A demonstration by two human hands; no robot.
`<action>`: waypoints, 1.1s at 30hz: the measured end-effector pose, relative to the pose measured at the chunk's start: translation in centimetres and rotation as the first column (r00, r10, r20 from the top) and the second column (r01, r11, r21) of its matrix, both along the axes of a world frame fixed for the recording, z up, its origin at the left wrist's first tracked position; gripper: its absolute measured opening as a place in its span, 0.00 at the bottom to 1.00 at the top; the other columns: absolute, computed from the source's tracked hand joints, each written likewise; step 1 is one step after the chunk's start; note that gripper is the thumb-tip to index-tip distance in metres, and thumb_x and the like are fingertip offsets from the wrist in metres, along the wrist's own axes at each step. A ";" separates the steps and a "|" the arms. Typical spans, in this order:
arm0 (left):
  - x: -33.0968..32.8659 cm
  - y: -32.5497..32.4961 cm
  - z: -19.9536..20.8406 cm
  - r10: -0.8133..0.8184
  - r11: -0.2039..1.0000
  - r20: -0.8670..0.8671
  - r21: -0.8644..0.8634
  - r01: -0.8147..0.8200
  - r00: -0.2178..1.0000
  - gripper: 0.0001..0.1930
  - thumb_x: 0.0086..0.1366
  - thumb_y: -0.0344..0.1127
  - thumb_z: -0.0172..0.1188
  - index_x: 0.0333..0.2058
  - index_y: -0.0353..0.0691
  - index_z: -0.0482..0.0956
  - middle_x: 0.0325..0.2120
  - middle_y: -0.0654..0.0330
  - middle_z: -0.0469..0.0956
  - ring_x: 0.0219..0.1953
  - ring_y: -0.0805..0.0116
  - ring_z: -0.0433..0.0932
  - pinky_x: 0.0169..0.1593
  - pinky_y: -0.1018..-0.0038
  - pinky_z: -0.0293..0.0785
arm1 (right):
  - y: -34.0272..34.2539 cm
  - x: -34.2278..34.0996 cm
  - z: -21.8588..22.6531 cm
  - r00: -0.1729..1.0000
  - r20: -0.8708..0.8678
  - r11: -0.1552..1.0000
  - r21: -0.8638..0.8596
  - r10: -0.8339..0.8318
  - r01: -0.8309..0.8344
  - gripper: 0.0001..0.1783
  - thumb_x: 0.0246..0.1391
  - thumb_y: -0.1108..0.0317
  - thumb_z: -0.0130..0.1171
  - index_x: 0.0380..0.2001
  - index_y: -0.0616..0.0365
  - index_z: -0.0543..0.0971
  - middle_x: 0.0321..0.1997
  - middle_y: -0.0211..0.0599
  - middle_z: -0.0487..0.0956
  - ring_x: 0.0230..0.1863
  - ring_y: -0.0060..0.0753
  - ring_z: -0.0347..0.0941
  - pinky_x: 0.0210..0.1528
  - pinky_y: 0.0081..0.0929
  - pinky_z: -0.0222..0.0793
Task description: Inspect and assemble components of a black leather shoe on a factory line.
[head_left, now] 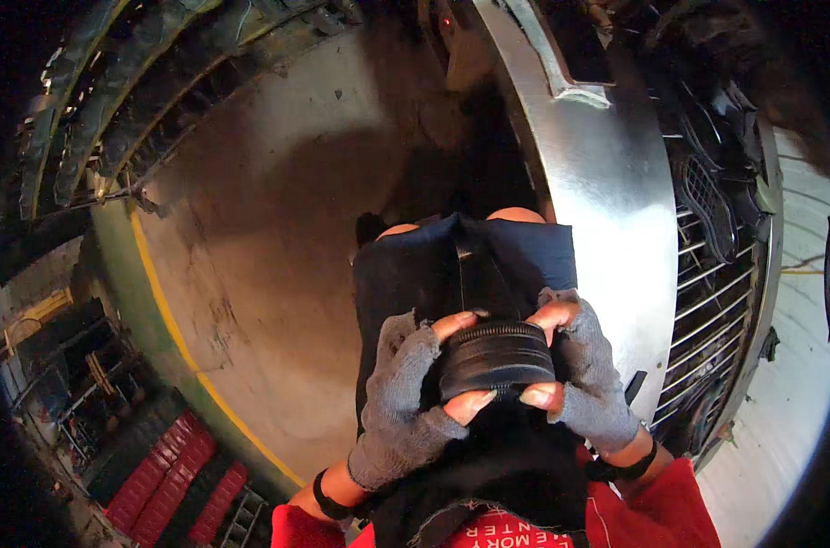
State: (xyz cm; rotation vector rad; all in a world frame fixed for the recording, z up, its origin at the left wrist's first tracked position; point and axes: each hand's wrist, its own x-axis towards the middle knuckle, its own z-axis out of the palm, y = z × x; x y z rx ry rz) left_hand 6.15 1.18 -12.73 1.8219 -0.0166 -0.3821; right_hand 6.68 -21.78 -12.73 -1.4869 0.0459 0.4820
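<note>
Left hand (392,393) and right hand (593,374) both closed round a black ribbed piece (497,361), digits on near and far rims; level, matched pressure should stop it twisting. Long axis roughly left-right, no clear front; held above dark-clothed lap (401,283), left of metal counter's (616,210) left edge.

We can make out only one piece of lettering: white block capitals on the front of the red shirt (657,511), low in the view. The white letters (506,532) sit in short stacked rows, just below the ragged edge of the black cloth (502,479), and the lower border of the view cuts into them, so we see just part of the print. Anywhere else, we find no label, number or sign that we can read
</note>
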 end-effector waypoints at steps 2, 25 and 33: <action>1.2 0.5 -0.1 -0.054 0.996 0.023 0.078 0.052 0.998 0.35 0.57 0.44 0.76 0.61 0.39 0.77 0.48 0.55 0.83 0.46 0.54 0.75 0.55 0.62 0.73 | -0.2 0.7 -1.0 1.000 -0.006 1.000 -0.009 0.021 -0.021 0.33 0.47 0.64 0.76 0.55 0.54 0.74 0.44 0.28 0.70 0.48 0.29 0.67 0.58 0.29 0.61; -3.2 -1.0 8.0 -0.406 0.837 0.483 -0.145 0.528 0.776 0.61 0.48 0.66 0.77 0.73 0.39 0.60 0.72 0.37 0.56 0.74 0.43 0.59 0.77 0.53 0.52 | -6.3 -8.3 4.6 0.992 -0.125 0.994 0.112 0.016 -0.002 0.54 0.66 0.22 0.42 0.73 0.61 0.64 0.30 0.37 0.81 0.31 0.31 0.80 0.40 0.26 0.78; -1.0 -2.8 7.7 -0.085 0.848 0.687 -0.331 0.415 0.722 0.43 0.71 0.62 0.59 0.73 0.41 0.59 0.75 0.56 0.59 0.75 0.54 0.61 0.78 0.55 0.50 | -5.8 -13.3 3.2 0.938 -0.258 0.792 0.510 -0.232 0.336 0.60 0.56 0.19 0.55 0.72 0.63 0.67 0.71 0.50 0.74 0.70 0.48 0.71 0.76 0.48 0.62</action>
